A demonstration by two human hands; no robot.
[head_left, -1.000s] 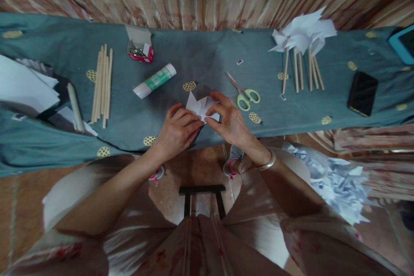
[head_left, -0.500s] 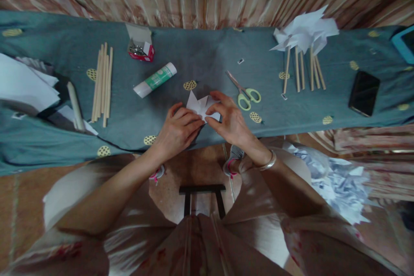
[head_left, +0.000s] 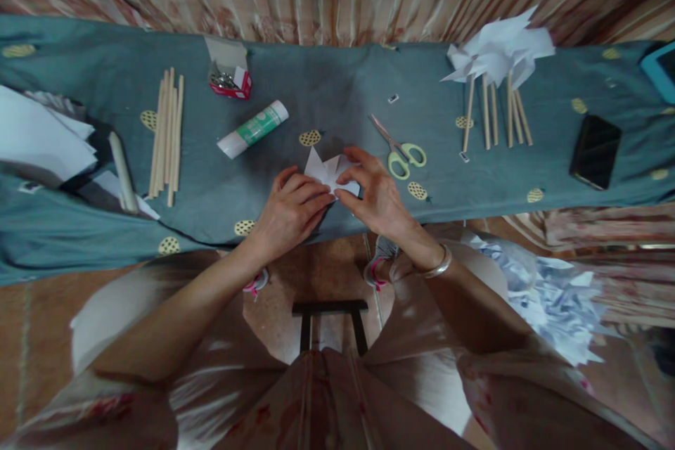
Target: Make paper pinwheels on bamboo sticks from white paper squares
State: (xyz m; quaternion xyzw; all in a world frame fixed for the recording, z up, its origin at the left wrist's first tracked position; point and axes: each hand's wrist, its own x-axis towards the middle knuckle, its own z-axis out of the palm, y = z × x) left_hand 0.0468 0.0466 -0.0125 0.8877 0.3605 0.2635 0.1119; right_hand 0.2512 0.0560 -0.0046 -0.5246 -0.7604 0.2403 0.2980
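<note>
A white paper pinwheel (head_left: 319,166), partly folded with pointed corners sticking up, lies between my hands near the table's front edge. My left hand (head_left: 292,211) is closed on its left side, fingers pressed together over the paper. On the right side, my right hand (head_left: 373,191) pinches the paper between thumb and fingers. My fingers hide the middle and lower part of it. Scissors with light green handles (head_left: 399,162) lie just right of my right hand. Beyond my left hand rests a glue stick (head_left: 258,128) with a green label.
Wooden sticks (head_left: 167,140) lie at the left, near white paper sheets (head_left: 42,137). A small red box (head_left: 232,84) holds metal pieces. Finished pinwheels on sticks (head_left: 498,49) lie at the back right, beside a black phone (head_left: 595,152). A bag of white paper (head_left: 553,295) stands on the floor.
</note>
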